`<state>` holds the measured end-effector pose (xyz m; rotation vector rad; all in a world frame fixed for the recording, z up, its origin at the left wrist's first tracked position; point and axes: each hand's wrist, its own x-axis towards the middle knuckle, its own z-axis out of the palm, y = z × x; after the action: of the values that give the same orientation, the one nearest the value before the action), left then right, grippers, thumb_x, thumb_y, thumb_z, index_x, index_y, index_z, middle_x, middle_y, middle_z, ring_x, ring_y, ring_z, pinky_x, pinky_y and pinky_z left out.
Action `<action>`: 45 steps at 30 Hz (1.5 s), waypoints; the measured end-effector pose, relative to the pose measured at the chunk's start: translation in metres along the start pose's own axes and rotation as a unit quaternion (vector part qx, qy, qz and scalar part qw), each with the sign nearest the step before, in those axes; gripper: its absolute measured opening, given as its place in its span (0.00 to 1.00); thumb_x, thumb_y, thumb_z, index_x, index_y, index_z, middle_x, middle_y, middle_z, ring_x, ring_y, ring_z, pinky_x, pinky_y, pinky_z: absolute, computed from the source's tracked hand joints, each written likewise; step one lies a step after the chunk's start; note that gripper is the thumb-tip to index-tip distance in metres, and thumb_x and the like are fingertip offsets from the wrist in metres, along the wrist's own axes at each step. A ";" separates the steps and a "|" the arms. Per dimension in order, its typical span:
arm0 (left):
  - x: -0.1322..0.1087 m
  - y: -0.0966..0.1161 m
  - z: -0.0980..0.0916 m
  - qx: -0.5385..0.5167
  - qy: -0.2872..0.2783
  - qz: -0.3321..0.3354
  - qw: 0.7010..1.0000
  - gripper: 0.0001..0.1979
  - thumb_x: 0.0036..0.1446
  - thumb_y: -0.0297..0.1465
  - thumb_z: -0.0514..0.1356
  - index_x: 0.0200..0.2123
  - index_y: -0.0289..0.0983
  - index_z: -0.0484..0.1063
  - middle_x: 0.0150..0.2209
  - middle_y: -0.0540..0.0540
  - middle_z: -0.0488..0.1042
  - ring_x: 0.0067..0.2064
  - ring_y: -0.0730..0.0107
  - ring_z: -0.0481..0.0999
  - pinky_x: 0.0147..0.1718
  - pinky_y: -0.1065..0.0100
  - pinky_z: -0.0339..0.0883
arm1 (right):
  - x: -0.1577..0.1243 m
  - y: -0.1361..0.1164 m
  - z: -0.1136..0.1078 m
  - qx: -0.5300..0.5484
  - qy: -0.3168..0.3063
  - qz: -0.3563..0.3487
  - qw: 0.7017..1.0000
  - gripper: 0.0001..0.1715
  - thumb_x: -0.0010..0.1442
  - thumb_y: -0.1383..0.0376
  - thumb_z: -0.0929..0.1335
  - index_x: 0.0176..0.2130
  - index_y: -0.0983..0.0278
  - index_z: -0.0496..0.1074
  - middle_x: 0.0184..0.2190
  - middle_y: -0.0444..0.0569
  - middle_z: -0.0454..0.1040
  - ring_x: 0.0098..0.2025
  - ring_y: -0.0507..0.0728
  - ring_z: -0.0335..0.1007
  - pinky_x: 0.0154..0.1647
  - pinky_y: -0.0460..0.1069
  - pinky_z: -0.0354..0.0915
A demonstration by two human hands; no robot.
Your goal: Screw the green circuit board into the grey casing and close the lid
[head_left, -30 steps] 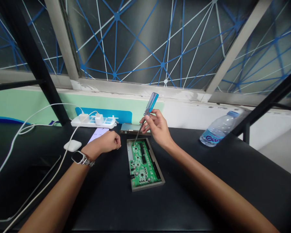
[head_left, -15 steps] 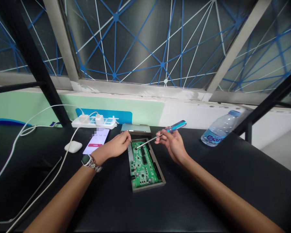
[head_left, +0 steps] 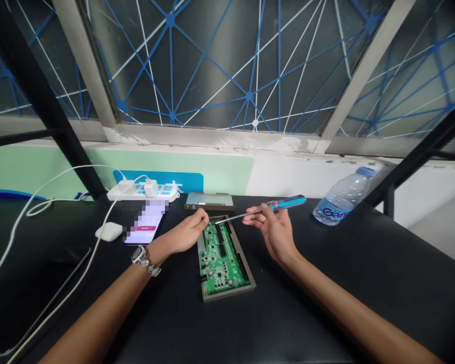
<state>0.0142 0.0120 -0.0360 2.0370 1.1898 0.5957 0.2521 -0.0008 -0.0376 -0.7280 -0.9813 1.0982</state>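
Observation:
A green circuit board (head_left: 222, 258) in a shallow metal frame (head_left: 229, 293) lies on the black table. My right hand (head_left: 276, 230) is closed around a screwdriver (head_left: 288, 203) with a clear and blue handle, its shaft slanting slightly down to the left. The tip sits over the board's far left corner, close to the fingertips of my left hand (head_left: 189, 232). Those left fingers are pinched together at that corner of the frame. Whatever lies between them, if anything, is too small to tell. A watch (head_left: 139, 255) is on my left wrist.
Behind the board lies a flat metal cover (head_left: 209, 200). To the left are a phone (head_left: 146, 225), a white earbud case (head_left: 108, 231), a power strip (head_left: 163, 191) with white cables, and a dark tablet-like slab (head_left: 41, 293). A water bottle (head_left: 343, 198) stands at the right.
The screwdriver's tip has risen from the board's surface toward my left fingertips, and its shaft is more level. My right hand has shifted slightly right. The whole view has shifted a little.

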 end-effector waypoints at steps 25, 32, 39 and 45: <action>0.001 0.002 0.003 -0.039 -0.001 0.004 0.999 0.08 0.63 0.37 0.51 0.36 0.39 0.62 0.29 0.52 0.64 0.30 0.72 0.63 0.30 0.69 0.59 | 0.002 0.000 -0.001 0.008 0.013 -0.019 1.000 0.17 0.59 0.61 0.71 0.37 0.59 0.56 0.30 0.45 0.79 0.27 0.55 0.78 0.32 0.53 0.76; 0.002 0.006 0.004 -0.028 0.021 0.037 0.999 0.11 0.59 0.39 0.57 0.34 0.36 0.67 0.25 0.51 0.67 0.27 0.73 0.66 0.26 0.70 0.59 | 0.000 -0.001 -0.001 0.003 0.005 -0.028 1.000 0.16 0.60 0.60 0.70 0.37 0.58 0.57 0.30 0.45 0.79 0.27 0.55 0.78 0.32 0.53 0.76; 0.002 0.006 0.003 -0.002 0.054 0.077 0.996 0.10 0.60 0.36 0.56 0.35 0.36 0.70 0.27 0.49 0.71 0.29 0.72 0.71 0.28 0.70 0.63 | 0.000 -0.002 -0.001 0.001 0.004 -0.033 0.999 0.17 0.60 0.60 0.70 0.37 0.58 0.56 0.29 0.44 0.79 0.26 0.55 0.78 0.31 0.52 0.76; 0.001 0.010 0.001 0.035 0.073 0.082 0.993 0.09 0.60 0.34 0.56 0.33 0.36 0.72 0.27 0.48 0.74 0.29 0.71 0.72 0.29 0.69 0.64 | 0.000 -0.004 0.000 -0.003 0.006 -0.044 0.999 0.17 0.61 0.59 0.70 0.38 0.58 0.56 0.30 0.44 0.79 0.26 0.55 0.78 0.32 0.53 0.76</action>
<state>0.0213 0.0094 -0.0289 2.1963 1.1479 0.8035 0.2533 -0.0017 -0.0344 -0.6894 -0.9973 1.0134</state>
